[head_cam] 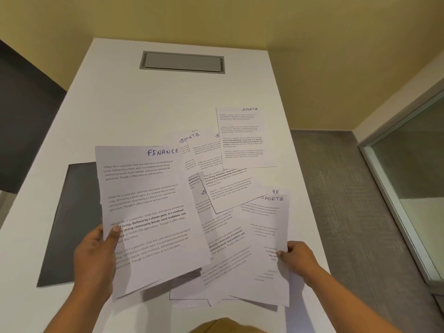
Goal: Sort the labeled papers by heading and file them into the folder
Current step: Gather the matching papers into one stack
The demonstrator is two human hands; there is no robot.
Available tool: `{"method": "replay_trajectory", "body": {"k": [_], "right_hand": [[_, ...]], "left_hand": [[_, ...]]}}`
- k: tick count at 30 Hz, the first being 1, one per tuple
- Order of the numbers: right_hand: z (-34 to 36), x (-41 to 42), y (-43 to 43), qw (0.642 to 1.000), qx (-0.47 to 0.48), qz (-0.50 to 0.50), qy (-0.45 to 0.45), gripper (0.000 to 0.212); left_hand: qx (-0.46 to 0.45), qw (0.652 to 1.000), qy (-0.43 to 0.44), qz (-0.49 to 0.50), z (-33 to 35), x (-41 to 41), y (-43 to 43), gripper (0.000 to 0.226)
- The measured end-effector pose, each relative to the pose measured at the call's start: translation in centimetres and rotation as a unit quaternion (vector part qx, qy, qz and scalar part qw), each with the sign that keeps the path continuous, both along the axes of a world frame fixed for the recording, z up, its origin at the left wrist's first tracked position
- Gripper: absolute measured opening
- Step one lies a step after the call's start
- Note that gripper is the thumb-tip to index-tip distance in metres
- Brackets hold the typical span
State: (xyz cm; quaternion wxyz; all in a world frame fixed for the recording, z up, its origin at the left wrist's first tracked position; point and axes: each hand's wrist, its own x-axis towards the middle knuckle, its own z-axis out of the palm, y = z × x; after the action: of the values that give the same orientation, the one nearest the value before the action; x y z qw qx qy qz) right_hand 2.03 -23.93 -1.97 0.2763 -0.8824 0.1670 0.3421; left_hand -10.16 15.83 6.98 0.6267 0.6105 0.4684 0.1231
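Papers (223,186) lay fanned across the near half of the white table (144,104), overlapping one another, most of them headed SPORTS in handwriting (one corner read HR). The left hand (96,255) gripped the FINANCE sheet (146,207) by its left edge, thumb on the printed face, holding it tilted above the heap. To the left the dark grey folder (72,212) lay flat on the table, partly hidden by that sheet. The right hand (298,258) pinched the right edge of a SPORTS sheet (266,231) at the right side of the heap. Another SPORTS page (242,138) lay farthest away, its lower edge overlapping the pile. A grey hatch (182,62) was set into the far tabletop
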Motion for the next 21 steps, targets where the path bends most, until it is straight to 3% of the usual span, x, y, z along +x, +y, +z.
{"method": "replay_trajectory", "body": {"k": [3, 6, 8, 11, 15, 18, 21], "right_hand": [[0.6, -0.2, 0.7, 0.999, -0.039, 0.026, 0.01, 0.02], [2.1, -0.2, 1.4, 0.992, -0.103, -0.022, -0.068, 0.033], [3.0, 0.2, 2.4, 0.989, -0.042, -0.039, -0.135, 0.031], [5.2, 1.2, 5.1, 0.982, 0.109, -0.03, -0.153, 0.024], [7.9, 2.3, 9.3, 0.951, 0.296, -0.018, -0.085, 0.032], [8.5, 2.2, 11.5, 0.932, 0.36, -0.006, -0.037, 0.052], [8.8, 1.9, 12.2, 0.92, 0.381, -0.045, -0.085, 0.034]], "left_hand": [[-0.005, 1.0, -0.001, 0.002, 0.0, 0.0, -0.2, 0.025], [-0.007, 1.0, 0.002, 0.001, -0.1, 0.0, -0.3, 0.021], [-0.011, 1.0, 0.001, -0.008, -0.1, 0.1, -0.6, 0.018], [-0.024, 0.999, 0.003, -0.03, 0.0, 0.5, -1.6, 0.017], [-0.044, 0.997, -0.008, -0.063, 0.4, 1.4, -3.4, 0.011], [-0.075, 0.993, -0.021, -0.092, 0.9, 1.9, -4.8, 0.011], [-0.104, 0.989, -0.033, -0.102, 1.3, 2.2, -5.6, 0.018]]}}
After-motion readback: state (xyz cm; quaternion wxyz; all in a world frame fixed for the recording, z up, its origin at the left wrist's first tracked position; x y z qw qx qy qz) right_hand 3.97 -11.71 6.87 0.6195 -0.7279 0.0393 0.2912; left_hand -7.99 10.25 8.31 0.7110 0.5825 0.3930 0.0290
